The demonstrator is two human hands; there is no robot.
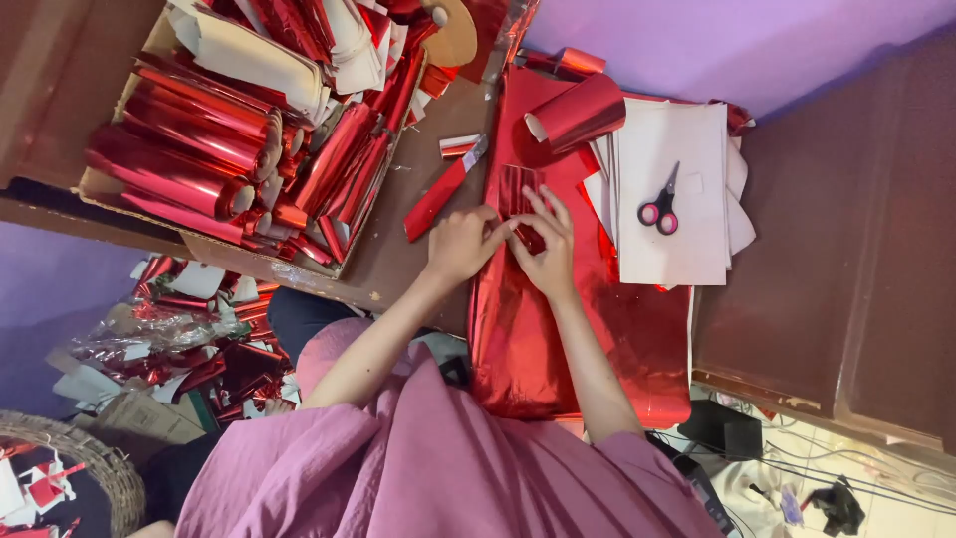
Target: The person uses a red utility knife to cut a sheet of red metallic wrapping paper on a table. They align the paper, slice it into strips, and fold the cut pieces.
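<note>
A brown wooden table [418,214] fills the head view, and everything else sits in relation to it. At its far-left end stands an open cardboard box [149,204] crammed with rolls of shiny red foil [189,134] and curled white backing paper. Across the table's middle, running to its near edge, lies a large red foil sheet [558,339] — glossy, crinkled, catching the light. Toward the table's right side rests a stack of white paper sheets [677,214] with pink-handled scissors [659,204] on top, and a loosely curled foil roll [578,110] sits just behind that stack. A narrow red foil strip [438,194] lies on bare wood between the box and the big sheet.

Over the big sheet, at the table's centre, the two hands meet on a small folded piece of red foil [520,194]. The left hand [463,244] pinches its left edge, and the right hand [550,244] presses fingertips onto its lower right part — both closed on the piece, close together and nearly touching.

The foil piece looks very light, thin and limp, likely slick on its shiny face and quick to crease or tear; a hold at the edges or along a fold, with flat fingertips, seems the surest grip.
</note>
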